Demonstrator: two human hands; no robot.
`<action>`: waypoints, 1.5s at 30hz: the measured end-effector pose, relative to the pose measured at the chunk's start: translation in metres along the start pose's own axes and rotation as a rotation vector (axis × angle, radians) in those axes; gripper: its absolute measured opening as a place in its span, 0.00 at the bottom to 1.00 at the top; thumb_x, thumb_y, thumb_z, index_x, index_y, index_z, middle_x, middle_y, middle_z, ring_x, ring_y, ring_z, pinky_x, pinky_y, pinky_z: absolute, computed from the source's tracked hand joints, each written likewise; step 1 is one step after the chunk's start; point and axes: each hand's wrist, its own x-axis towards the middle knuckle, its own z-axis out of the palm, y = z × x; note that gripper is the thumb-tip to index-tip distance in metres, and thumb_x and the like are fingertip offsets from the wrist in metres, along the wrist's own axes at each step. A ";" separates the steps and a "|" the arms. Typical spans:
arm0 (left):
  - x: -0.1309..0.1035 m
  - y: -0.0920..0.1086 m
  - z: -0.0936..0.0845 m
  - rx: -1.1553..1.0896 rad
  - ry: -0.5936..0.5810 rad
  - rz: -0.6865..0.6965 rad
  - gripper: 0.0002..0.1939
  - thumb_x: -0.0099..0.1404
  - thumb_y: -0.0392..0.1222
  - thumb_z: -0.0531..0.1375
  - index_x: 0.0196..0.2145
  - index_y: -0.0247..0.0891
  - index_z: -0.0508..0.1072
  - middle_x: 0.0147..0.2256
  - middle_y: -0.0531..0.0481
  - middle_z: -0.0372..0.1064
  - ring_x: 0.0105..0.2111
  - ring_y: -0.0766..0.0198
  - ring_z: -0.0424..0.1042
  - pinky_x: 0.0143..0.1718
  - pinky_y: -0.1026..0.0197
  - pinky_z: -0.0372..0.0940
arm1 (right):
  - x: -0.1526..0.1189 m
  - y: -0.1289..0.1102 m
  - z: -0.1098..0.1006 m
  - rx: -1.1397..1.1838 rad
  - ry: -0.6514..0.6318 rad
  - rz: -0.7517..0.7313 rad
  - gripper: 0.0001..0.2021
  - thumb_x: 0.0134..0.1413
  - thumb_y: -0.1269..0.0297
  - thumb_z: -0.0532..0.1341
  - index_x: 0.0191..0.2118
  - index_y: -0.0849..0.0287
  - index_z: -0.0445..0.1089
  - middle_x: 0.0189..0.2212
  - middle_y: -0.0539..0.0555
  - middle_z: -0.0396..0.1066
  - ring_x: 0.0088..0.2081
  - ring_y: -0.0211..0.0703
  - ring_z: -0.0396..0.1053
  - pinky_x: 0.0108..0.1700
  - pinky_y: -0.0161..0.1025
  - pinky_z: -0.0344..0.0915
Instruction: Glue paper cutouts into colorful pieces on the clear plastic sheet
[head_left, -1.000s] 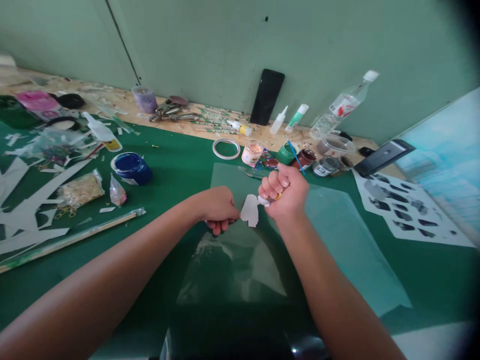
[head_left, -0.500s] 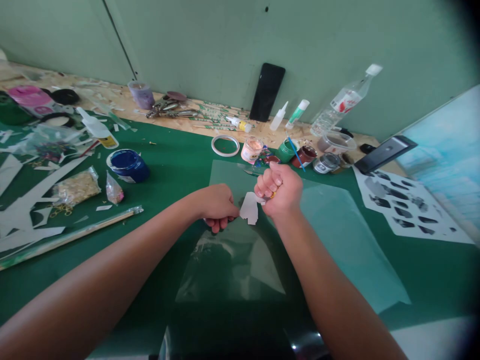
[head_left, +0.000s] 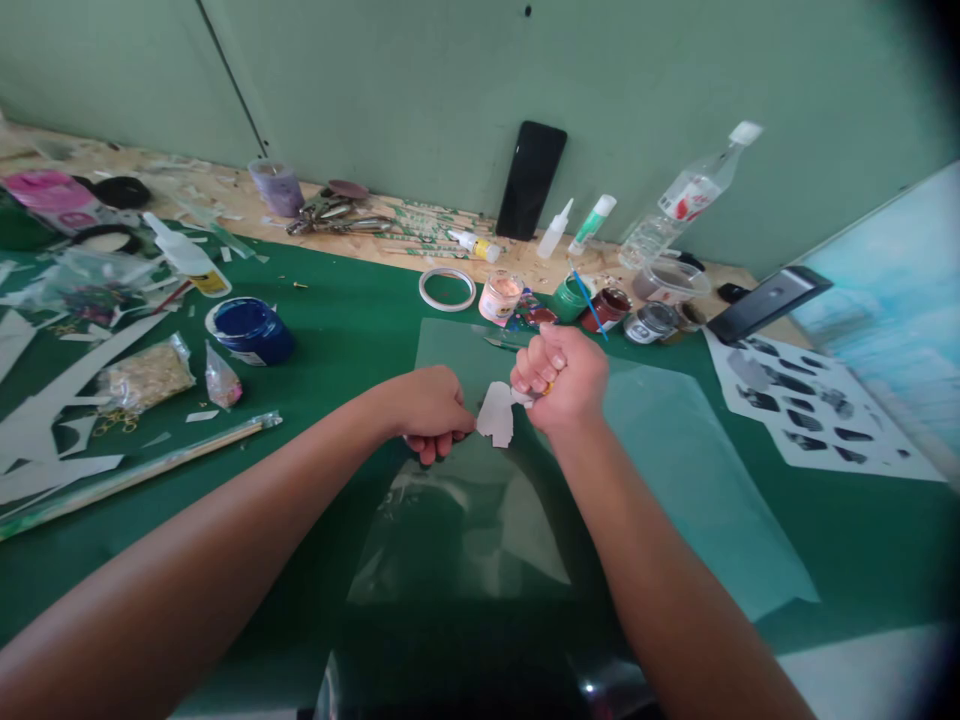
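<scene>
A small white paper cutout point(head_left: 496, 414) with a rounded top and jagged lower edge is between my hands, over a clear plastic sheet point(head_left: 457, 560). My left hand point(head_left: 435, 412) pinches the cutout's left edge between thumb and finger, its other fingers curled. Just right of the cutout, my right hand point(head_left: 562, 380) is closed in a fist; a bit of yellow and a pale piece show at its lower edge, but what it grips is mostly hidden. A thin craft knife point(head_left: 501, 344) lies behind the cutout.
Paint jars, a tape ring point(head_left: 447, 289) and a leaning phone point(head_left: 531, 180) stand behind. At left are a blue paint jar point(head_left: 251, 332), a wrapped stick point(head_left: 150, 472) and paper scraps. A translucent sheet point(head_left: 690, 470) and a printed sheet point(head_left: 817, 405) lie at right.
The view has shifted slightly, so the table things appear a little further left and up. Both hands keep nearly the same pose around the white cutout.
</scene>
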 end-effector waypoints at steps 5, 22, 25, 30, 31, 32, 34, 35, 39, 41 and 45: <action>-0.001 0.001 0.000 0.011 0.003 -0.002 0.08 0.56 0.37 0.59 0.22 0.34 0.69 0.17 0.51 0.70 0.15 0.66 0.69 0.15 0.66 0.60 | -0.001 0.006 0.006 0.020 -0.004 -0.006 0.20 0.42 0.66 0.62 0.12 0.55 0.50 0.07 0.41 0.46 0.11 0.30 0.45 0.14 0.33 0.46; -0.002 0.002 0.000 0.011 0.003 -0.013 0.09 0.56 0.39 0.60 0.21 0.35 0.68 0.17 0.52 0.69 0.15 0.67 0.68 0.16 0.65 0.60 | 0.005 0.004 -0.001 -0.060 0.026 -0.088 0.21 0.44 0.65 0.62 0.12 0.55 0.49 0.08 0.41 0.46 0.11 0.30 0.46 0.14 0.34 0.46; -0.001 0.002 0.000 0.007 0.002 -0.013 0.09 0.56 0.39 0.60 0.20 0.36 0.68 0.17 0.52 0.69 0.15 0.66 0.68 0.17 0.65 0.60 | 0.006 0.004 -0.002 -0.057 0.020 -0.093 0.21 0.44 0.65 0.62 0.11 0.55 0.50 0.07 0.42 0.46 0.11 0.30 0.45 0.14 0.34 0.45; -0.002 0.002 0.000 0.004 0.001 -0.014 0.09 0.57 0.39 0.60 0.20 0.36 0.68 0.17 0.52 0.69 0.15 0.66 0.68 0.16 0.65 0.59 | 0.006 0.004 -0.004 -0.048 0.010 -0.102 0.21 0.43 0.66 0.63 0.11 0.55 0.51 0.07 0.42 0.46 0.11 0.31 0.46 0.14 0.34 0.45; -0.002 0.002 0.000 0.004 0.000 -0.016 0.09 0.57 0.39 0.60 0.21 0.35 0.68 0.17 0.52 0.69 0.15 0.66 0.68 0.16 0.65 0.59 | 0.006 0.004 -0.005 -0.052 0.006 -0.103 0.21 0.44 0.66 0.64 0.11 0.55 0.51 0.07 0.42 0.46 0.11 0.31 0.46 0.14 0.34 0.45; -0.002 0.002 0.000 0.005 -0.001 -0.016 0.09 0.57 0.39 0.60 0.21 0.35 0.68 0.17 0.52 0.69 0.15 0.66 0.68 0.16 0.65 0.59 | 0.005 0.004 -0.005 -0.058 0.001 -0.105 0.22 0.44 0.65 0.64 0.11 0.55 0.51 0.08 0.42 0.46 0.11 0.31 0.46 0.14 0.34 0.45; -0.002 0.003 0.000 0.007 -0.002 -0.017 0.09 0.57 0.39 0.60 0.21 0.35 0.68 0.17 0.52 0.69 0.15 0.66 0.68 0.16 0.66 0.59 | 0.004 0.003 -0.005 -0.079 -0.013 -0.107 0.24 0.45 0.63 0.66 0.12 0.55 0.50 0.08 0.42 0.45 0.11 0.31 0.46 0.14 0.34 0.46; -0.002 0.003 0.000 0.007 -0.001 -0.017 0.09 0.57 0.39 0.59 0.21 0.35 0.68 0.17 0.52 0.69 0.15 0.66 0.68 0.16 0.66 0.59 | 0.003 0.003 -0.006 -0.089 -0.023 -0.104 0.25 0.45 0.62 0.67 0.12 0.55 0.50 0.08 0.41 0.45 0.11 0.31 0.46 0.14 0.34 0.46; -0.002 0.003 0.000 0.011 0.002 -0.016 0.09 0.57 0.39 0.60 0.21 0.35 0.68 0.17 0.52 0.69 0.15 0.66 0.68 0.16 0.65 0.60 | 0.000 0.003 -0.004 -0.105 -0.045 -0.096 0.25 0.44 0.61 0.67 0.12 0.55 0.49 0.08 0.41 0.45 0.10 0.30 0.46 0.14 0.34 0.46; -0.002 0.002 0.000 0.014 0.002 -0.012 0.09 0.57 0.39 0.60 0.21 0.35 0.68 0.17 0.52 0.69 0.15 0.66 0.68 0.16 0.65 0.60 | -0.002 0.003 -0.003 -0.095 -0.045 -0.096 0.23 0.44 0.64 0.66 0.11 0.55 0.51 0.07 0.42 0.46 0.10 0.31 0.46 0.14 0.34 0.46; -0.001 0.002 0.000 0.012 0.006 -0.015 0.09 0.57 0.39 0.60 0.21 0.35 0.68 0.17 0.52 0.69 0.15 0.65 0.69 0.16 0.65 0.60 | -0.006 0.003 -0.001 -0.097 -0.064 -0.072 0.22 0.43 0.65 0.64 0.11 0.55 0.51 0.07 0.42 0.47 0.10 0.30 0.46 0.14 0.33 0.46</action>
